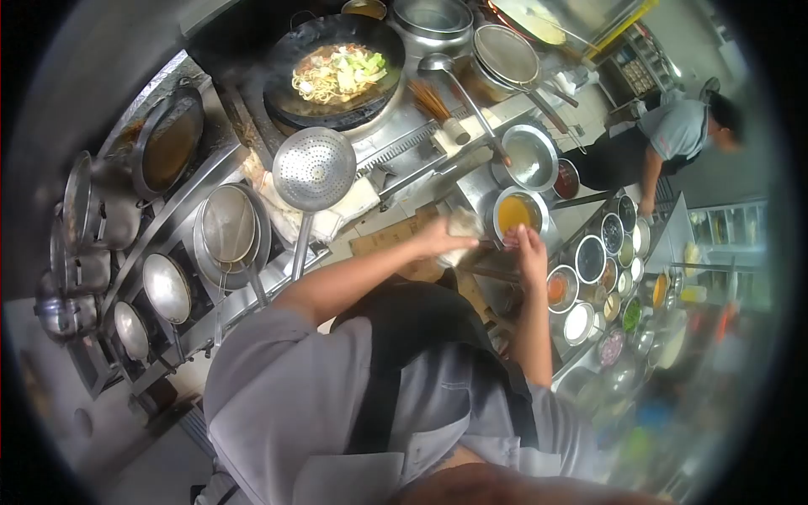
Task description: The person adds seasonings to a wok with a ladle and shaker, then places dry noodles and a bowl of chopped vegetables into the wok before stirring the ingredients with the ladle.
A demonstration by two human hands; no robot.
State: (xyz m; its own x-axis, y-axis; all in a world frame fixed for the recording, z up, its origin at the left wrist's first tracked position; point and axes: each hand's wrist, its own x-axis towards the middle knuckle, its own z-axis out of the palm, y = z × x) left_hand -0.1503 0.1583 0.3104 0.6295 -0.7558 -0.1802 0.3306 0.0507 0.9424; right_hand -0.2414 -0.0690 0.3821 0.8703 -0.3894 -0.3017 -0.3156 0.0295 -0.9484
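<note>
My left hand is closed on a pale, crumpled cloth in front of my chest. Just right of it, my right hand is raised at the near edge of a steel bowl of yellow liquid, its fingers bent together; what they hold, if anything, is too small to make out. Beyond both hands, a black wok rests on the stove with noodles and chopped cabbage in it.
A perforated ladle lies over the stove's front edge. Pans and pots stand left. Another ladle, a bamboo brush and a strainer are ahead. Ingredient bowls and a co-worker are at right.
</note>
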